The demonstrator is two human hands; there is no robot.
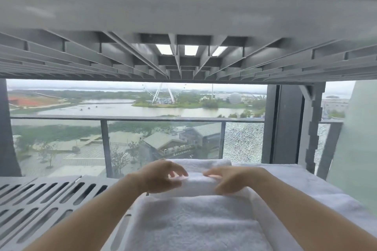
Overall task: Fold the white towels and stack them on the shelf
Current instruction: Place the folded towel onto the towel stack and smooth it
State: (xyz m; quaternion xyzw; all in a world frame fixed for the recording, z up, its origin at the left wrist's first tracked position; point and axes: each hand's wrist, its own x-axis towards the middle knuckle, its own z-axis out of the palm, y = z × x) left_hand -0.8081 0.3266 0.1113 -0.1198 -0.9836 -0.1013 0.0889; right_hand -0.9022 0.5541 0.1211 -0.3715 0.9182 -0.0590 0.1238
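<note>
A folded white towel (193, 222) lies on the grey slotted shelf (40, 199), on top of a wider white towel (306, 187) that spreads to the right. Another folded towel (204, 163) sits behind it at the shelf's far edge. My left hand (161, 177) and my right hand (230, 179) both reach to the far end of the near towel. Their fingers are curled over its far fold, thumbs underneath, holding the cloth between them.
The ribbed underside of the upper shelf (183, 61) hangs low overhead. A dark shelf post (310, 128) stands at the right and another (8, 128) at the left. Behind the shelf is a window with a balcony railing (106, 144).
</note>
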